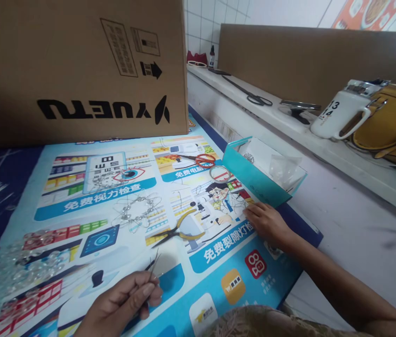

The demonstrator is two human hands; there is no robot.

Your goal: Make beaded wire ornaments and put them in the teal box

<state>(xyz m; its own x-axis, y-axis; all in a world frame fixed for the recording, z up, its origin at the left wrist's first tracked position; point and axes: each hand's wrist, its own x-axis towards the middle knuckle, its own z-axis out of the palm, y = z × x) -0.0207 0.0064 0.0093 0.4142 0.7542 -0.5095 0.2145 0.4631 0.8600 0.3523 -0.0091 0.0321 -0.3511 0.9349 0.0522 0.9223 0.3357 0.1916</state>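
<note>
Pointing up-right: thin pins (154, 264) in left hand (120, 304)

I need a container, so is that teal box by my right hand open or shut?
Open. The teal box has its top uncovered, showing its white inside and clear bags beside the right hand.

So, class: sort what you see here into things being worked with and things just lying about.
In use:
left hand pinching thin wires
right hand beside teal box

Lying about:
yellow pliers
red scissors
tape roll
white mug
cardboard box
</note>
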